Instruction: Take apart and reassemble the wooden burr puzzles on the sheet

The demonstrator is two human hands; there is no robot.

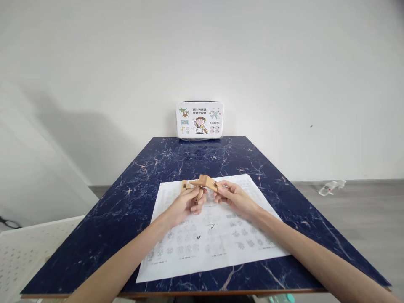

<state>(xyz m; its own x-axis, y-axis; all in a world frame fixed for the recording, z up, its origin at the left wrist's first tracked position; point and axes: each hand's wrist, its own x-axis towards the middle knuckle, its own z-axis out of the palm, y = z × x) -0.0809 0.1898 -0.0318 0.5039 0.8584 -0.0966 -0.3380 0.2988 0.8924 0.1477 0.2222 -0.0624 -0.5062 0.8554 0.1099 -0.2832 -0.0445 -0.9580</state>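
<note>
Both of my hands hold light-brown wooden puzzle pieces (205, 181) above a printed paper sheet (176, 269). My left hand (186, 203) is closed, its thumb and fingers around the pieces from the left; one piece slants down between the fingers. My right hand (232, 195) pinches the right end of the slanted piece between thumb and fingers. The pieces meet or overlap between the hands; whether they are locked together I cannot tell. Another notched wooden piece (184, 185) shows just behind my left hand, close to the sheet's far edge.
The sheet carries rows of small line drawings and lies on a dark blue marbled table (139, 168). A white box with cartoon prints (199, 121) stands at the far edge by the wall. A white perforated basket (19, 256) is at left; a clear plastic bottle (330, 187) lies on the floor right.
</note>
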